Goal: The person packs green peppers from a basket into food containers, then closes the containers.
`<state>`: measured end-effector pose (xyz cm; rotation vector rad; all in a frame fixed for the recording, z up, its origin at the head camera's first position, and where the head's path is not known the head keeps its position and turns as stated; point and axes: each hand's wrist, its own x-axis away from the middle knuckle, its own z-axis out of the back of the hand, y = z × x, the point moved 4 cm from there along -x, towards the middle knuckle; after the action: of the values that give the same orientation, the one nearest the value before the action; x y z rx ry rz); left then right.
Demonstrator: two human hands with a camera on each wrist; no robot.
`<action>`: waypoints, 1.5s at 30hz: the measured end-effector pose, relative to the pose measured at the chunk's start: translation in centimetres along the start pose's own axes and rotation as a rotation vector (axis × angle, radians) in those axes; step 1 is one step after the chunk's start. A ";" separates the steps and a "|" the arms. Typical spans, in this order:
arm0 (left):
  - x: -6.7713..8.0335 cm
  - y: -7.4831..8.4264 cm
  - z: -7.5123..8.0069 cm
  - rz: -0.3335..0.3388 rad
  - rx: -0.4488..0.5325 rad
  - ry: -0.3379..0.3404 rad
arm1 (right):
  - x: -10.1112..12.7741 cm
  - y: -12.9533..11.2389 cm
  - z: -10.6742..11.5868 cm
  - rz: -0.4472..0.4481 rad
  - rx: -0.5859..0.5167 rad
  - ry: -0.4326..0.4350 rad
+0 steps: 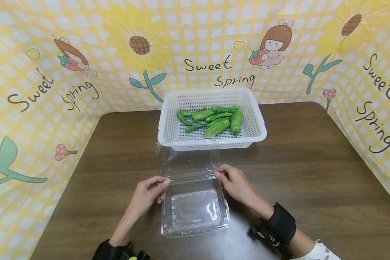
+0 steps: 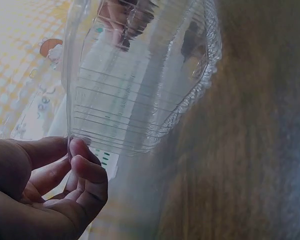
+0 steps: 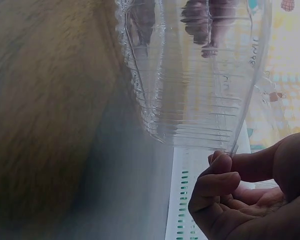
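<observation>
Currently left hand (image 1: pixel 147 195) and right hand (image 1: pixel 235 182) fingertips pinch clamshell container (image 1: pixel 195 207) hinge corners; flimsy plastic could slip free, lid springing shut between fingers.

My head camera looks forward and down on the clear clamshell box (image 1: pixel 195 207) from above its near edge, at mid range. My left wrist camera sits close at the box's left corner (image 2: pixel 140 90); my right wrist camera sits close at its right (image 3: pixel 200 75). All three share that box.
</observation>
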<state>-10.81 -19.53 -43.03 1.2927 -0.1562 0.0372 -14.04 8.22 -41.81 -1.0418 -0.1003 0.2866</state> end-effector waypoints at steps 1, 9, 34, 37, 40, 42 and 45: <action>0.0 0.0 0.1 0.000 0.002 0.000 | -0.1 -0.1 -0.1 0.003 0.002 0.003; 0.2 -0.2 1.1 0.002 -0.015 0.038 | -0.8 -0.7 -1.0 0.018 0.027 0.016; 0.6 -1.4 2.4 0.096 -0.001 0.045 | -2.6 -1.3 -2.9 0.047 0.022 -0.010; 0.6 -1.5 2.6 0.117 0.001 0.056 | -2.8 -1.4 -3.1 0.055 0.028 -0.006; 0.5 -1.7 2.7 0.122 -0.009 0.065 | -2.9 -1.5 -3.3 0.065 0.027 -0.006; 0.5 -1.8 2.9 0.121 -0.006 0.068 | -3.0 -1.6 -3.5 0.072 0.023 -0.009; 0.3 -1.9 3.1 0.126 0.012 0.079 | -3.2 -1.8 -3.6 0.082 0.010 -0.011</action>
<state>-10.57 -23.02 -44.00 1.2902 -0.1698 0.1965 -15.98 3.49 -41.93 -1.0355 -0.0663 0.3669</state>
